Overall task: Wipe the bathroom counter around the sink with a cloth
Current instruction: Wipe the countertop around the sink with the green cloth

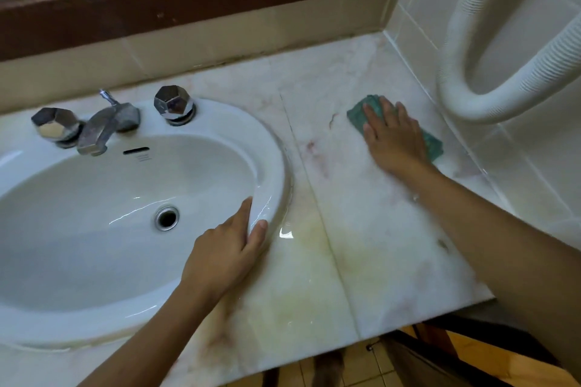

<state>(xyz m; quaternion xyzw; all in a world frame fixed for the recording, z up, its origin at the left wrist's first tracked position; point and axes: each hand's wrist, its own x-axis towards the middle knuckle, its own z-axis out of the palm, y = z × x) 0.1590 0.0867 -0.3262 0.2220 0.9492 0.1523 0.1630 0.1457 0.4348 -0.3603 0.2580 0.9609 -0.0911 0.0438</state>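
A pale marble counter [345,217] runs around a white oval sink [270,148] on the left. My right hand [393,138] lies flat on a green cloth [432,143], pressing it onto the counter near the right wall; most of the cloth is hidden under the palm. My left hand [229,248] rests on the sink's right rim, fingers together and bent over the edge, holding nothing else.
A chrome faucet [103,127] with two faceted knobs [173,104] stands at the back of the sink. A white corrugated hose [490,94] hangs against the tiled right wall [534,160]. A wood-framed mirror [195,0] runs along the back. The counter's front edge [424,322] drops to a tiled floor.
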